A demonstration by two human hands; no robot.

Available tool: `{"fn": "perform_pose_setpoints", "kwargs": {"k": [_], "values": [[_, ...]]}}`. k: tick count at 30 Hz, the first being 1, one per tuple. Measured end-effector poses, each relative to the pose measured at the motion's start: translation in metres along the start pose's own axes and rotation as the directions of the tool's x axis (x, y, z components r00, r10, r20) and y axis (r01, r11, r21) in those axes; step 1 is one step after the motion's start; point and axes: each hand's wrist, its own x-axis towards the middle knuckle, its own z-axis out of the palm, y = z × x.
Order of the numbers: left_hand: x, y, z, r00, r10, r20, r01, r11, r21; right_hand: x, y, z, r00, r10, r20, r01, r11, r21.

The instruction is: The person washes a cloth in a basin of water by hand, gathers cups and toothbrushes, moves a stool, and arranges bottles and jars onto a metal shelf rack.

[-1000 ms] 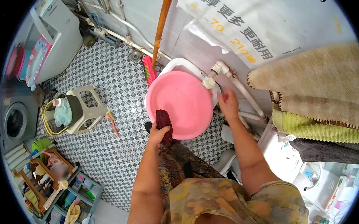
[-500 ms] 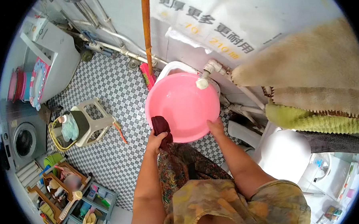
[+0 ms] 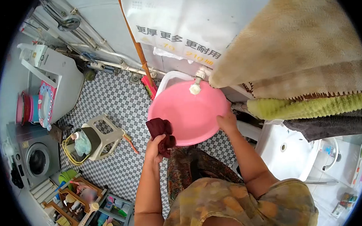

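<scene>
A round pink basin [image 3: 189, 114] is in front of me, partly over a white tub [image 3: 172, 79] against the wall. My left hand [image 3: 153, 149] is closed around a dark maroon cloth [image 3: 159, 129], bunched at the basin's near-left edge. Whether those fingers also touch the rim is hidden by the cloth. On the right side, my right hand [image 3: 229, 123] grips the basin's rim, some of its fingers out of sight. A tap [image 3: 195, 88] juts from the wall over the basin's far edge.
To the left, a beige stool [image 3: 105, 136] stands beside a dark bucket [image 3: 91, 139]. Washing machines [image 3: 37, 159] and a storage rack [image 3: 102, 213] line the left side. At right are a white sink [image 3: 287, 148] and hanging towels [image 3: 306, 103]. A pink brush [image 3: 149, 88] leans near the wall.
The view has shifted. The basin now looks wider and more oval, as if tilted, and my right hand is higher along its right rim. My left hand still holds the cloth.
</scene>
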Motion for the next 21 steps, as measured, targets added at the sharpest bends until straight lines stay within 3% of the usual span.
{"fn": "perform_pose_setpoints", "kwargs": {"k": [1,2,3,5,7,10,12,13,14,15,16,17,18,19,21], "values": [[0.010,-0.009,-0.007,0.994,-0.104,0.037,0.107,0.988,-0.109,0.001,0.001,-0.003,0.999,-0.036,-0.018,0.036,0.999,0.003],[0.017,-0.016,-0.015,0.977,-0.197,0.087,0.211,0.954,-0.211,0.018,0.001,-0.002,0.992,0.072,0.108,-0.061,0.992,-0.107],[0.011,-0.012,0.002,0.979,-0.195,0.054,0.202,0.941,-0.271,0.032,0.004,0.000,0.957,0.191,0.218,-0.141,0.964,-0.226],[0.021,-0.017,-0.003,0.977,-0.162,0.137,0.198,0.929,-0.313,0.061,0.037,0.023,0.949,0.211,0.236,-0.142,0.950,-0.280],[0.023,-0.011,0.000,0.967,-0.125,0.221,0.200,0.910,-0.364,0.066,0.021,0.016,0.940,0.230,0.252,-0.136,0.930,-0.342],[0.020,0.002,0.005,0.987,-0.150,0.066,0.163,0.938,-0.305,0.051,-0.019,-0.014,0.886,0.301,0.353,-0.227,0.945,-0.236],[0.012,0.014,0.008,0.987,-0.098,0.126,0.131,0.948,-0.289,0.033,-0.042,-0.029,0.933,0.270,0.237,-0.272,0.962,-0.023],[0.004,0.023,0.012,0.988,-0.091,0.126,0.118,0.968,-0.223,0.034,-0.024,-0.019,0.934,0.271,0.232,-0.273,0.962,-0.024],[0.002,0.028,0.015,0.989,-0.081,0.126,0.100,0.982,-0.157,0.040,0.006,0.001,0.986,0.140,0.089,-0.134,0.989,-0.064],[0.012,0.020,0.013,0.984,-0.127,0.125,0.151,0.966,-0.209,0.038,0.022,0.008,0.997,0.077,0.028,-0.074,0.993,-0.091],[0.023,0.014,0.010,0.970,-0.222,0.098,0.229,0.971,-0.066,0.035,0.034,0.013,0.999,0.013,-0.033,-0.017,0.992,-0.125],[0.033,0.006,0.003,0.959,-0.243,0.146,0.254,0.965,-0.063,0.044,0.041,0.015,0.966,0.170,0.193,-0.138,0.976,-0.167],[0.042,0.001,-0.004,0.946,-0.259,0.195,0.275,0.960,-0.058,0.046,0.036,0.014,0.922,0.245,0.300,-0.193,0.962,-0.194],[0.043,-0.003,-0.004,0.951,-0.251,0.179,0.281,0.945,-0.165,0.046,0.022,0.009,0.859,0.316,0.402,-0.238,0.943,-0.233],[0.041,-0.009,-0.007,0.962,-0.231,0.148,0.255,0.952,-0.169,0.027,-0.004,-0.008,0.862,0.407,0.304,-0.389,0.913,-0.119]]}}
